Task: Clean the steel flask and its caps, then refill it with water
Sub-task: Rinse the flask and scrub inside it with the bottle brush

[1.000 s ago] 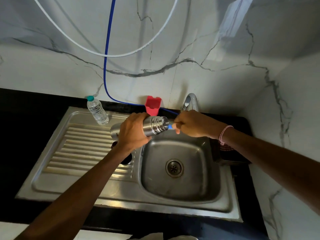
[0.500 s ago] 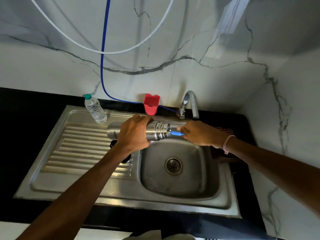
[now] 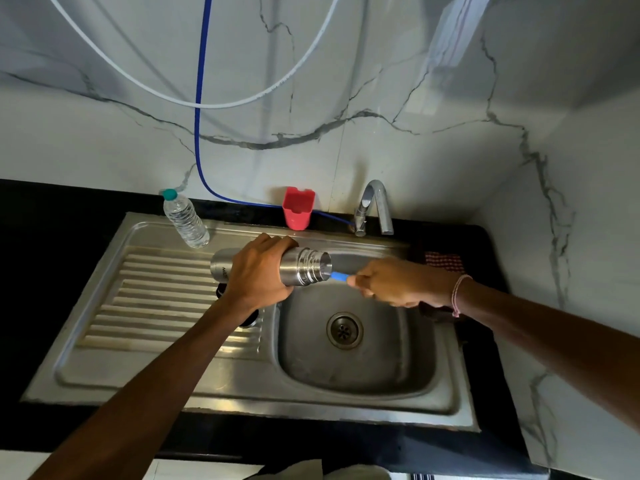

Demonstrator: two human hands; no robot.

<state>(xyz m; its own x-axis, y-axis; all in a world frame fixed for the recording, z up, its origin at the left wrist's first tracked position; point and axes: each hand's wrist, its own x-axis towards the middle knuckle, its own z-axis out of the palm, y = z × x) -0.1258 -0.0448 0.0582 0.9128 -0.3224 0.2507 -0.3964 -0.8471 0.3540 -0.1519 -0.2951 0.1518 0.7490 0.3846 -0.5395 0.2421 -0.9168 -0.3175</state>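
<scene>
You have a clear plastic water bottle with a teal cap [image 3: 185, 220] standing at the back left corner of the steel sink [image 3: 242, 403]'s draining board. Your left hand [image 3: 258, 271] wraps the cylindrical stainless steel flask [image 3: 304, 269], level above the basin's left edge with its mouth open to the right, and your right hand [image 3: 398, 284] grips a blue brush handle [image 3: 338, 277] poking into that mouth. The inside scrub looks under way; a dark round piece [image 3: 250, 321] under your left wrist, maybe a cap, plus rinse and refill seem left.
</scene>
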